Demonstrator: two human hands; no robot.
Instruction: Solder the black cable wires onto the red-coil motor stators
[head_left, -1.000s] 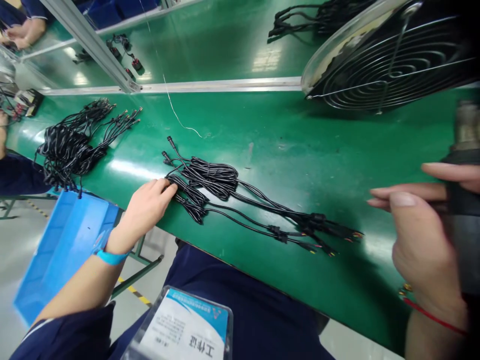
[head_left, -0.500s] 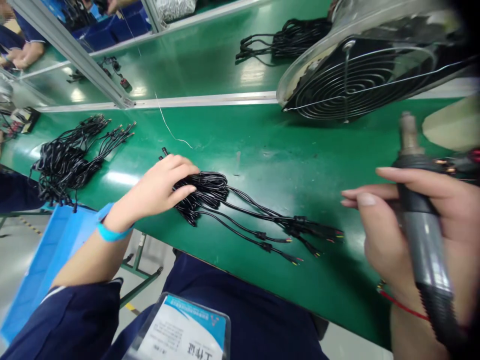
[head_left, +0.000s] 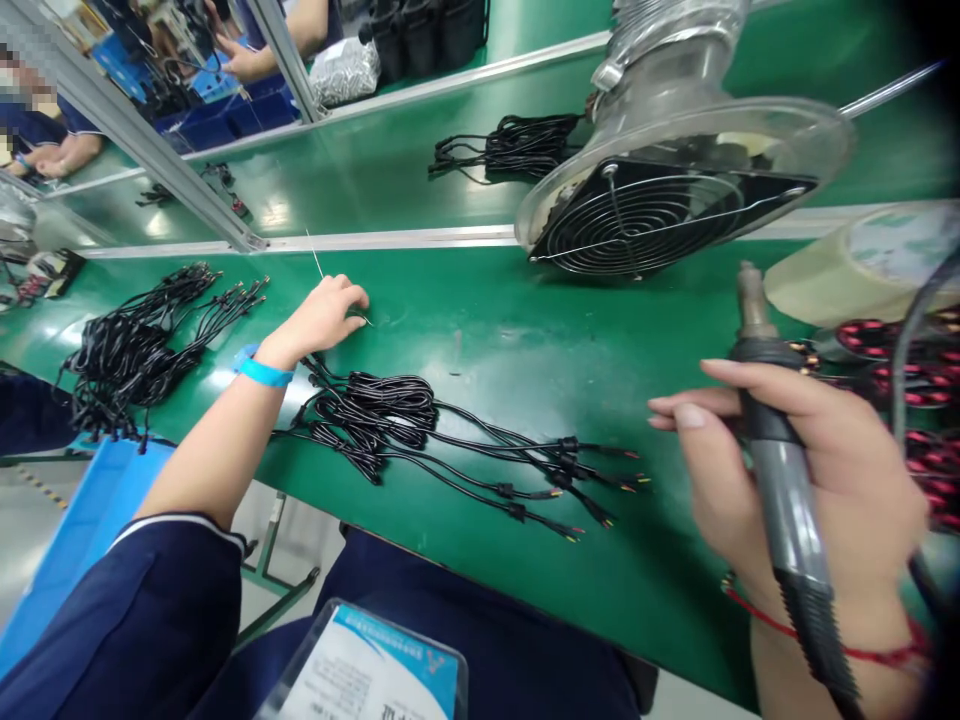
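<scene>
**Bench obs.: L hand at thin wire, R hand w/ hand tool, blk cables between**

Far L: dk-blue sleeve (head_left: 30, 410) of a co-worker at frame edge; farther back, a co-worker's hands (head_left: 64, 155) close together. Pile of blk cables (head_left: 135, 350) on grn bench (head_left: 510, 330), many thin ends pointing up-R. Blue bin (head_left: 90, 530) below bench edge, partly behind wearer's forearm.

L hand (head_left: 337, 312): palm down, fingers bent, thumb near index; blue band (head_left: 262, 370) at wrist. Thin wire (head_left: 314, 256) runs down into the hand, short bit showing past the fingertips. Pinched or just covered: can't tell.

Ctr: cable bundle (head_left: 394, 405) lies flat nr front of bench, just below L hand, apart from its fingers. Coiled at L & mid; leads run R to split ends w/ small colored tips (red, yel. seen). Badge (head_left: 382, 670) in clear holder below, at wearer's lap. 2nd bundle (head_left: 532, 145) at back, past the metal rail.

R of ctr: fan grille (head_left: 630, 225) set in clear hood, tilted, over rear of bench.

R: R hand (head_left: 810, 490) wrapped round gray/blk handle of hand tool (head_left: 780, 470), metal tip up, ribbed cord end down; thumb & index point L. Red cord at wrist. Behind: tape roll (head_left: 817, 268) on its side, then red coils (head_left: 885, 385), partly hidden by hand.
</scene>
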